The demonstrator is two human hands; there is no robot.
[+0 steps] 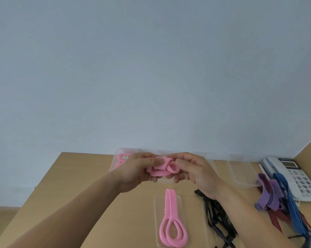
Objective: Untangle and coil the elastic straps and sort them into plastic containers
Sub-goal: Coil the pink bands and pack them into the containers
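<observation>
Above the wooden table (pixel 79 176) both hands meet on a coiled pink elastic strap (pixel 164 167). My left hand (pixel 136 169) pinches its left side with the thumb on top. My right hand (pixel 194 170) grips its right loops. A second pink strap (pixel 170 217) lies looped on a clear lid (pixel 158 203) in front. A clear container (pixel 118 158) at the back left holds pink straps, partly hidden by my left hand.
A tangle of dark straps (pixel 217 219) lies under my right wrist. Purple (pixel 269 196), red-striped and blue-striped straps (pixel 290 203) are piled at the right. An empty clear container (pixel 240 170) and a white desk phone (pixel 294 176) stand at the back right. A pale wall rises behind.
</observation>
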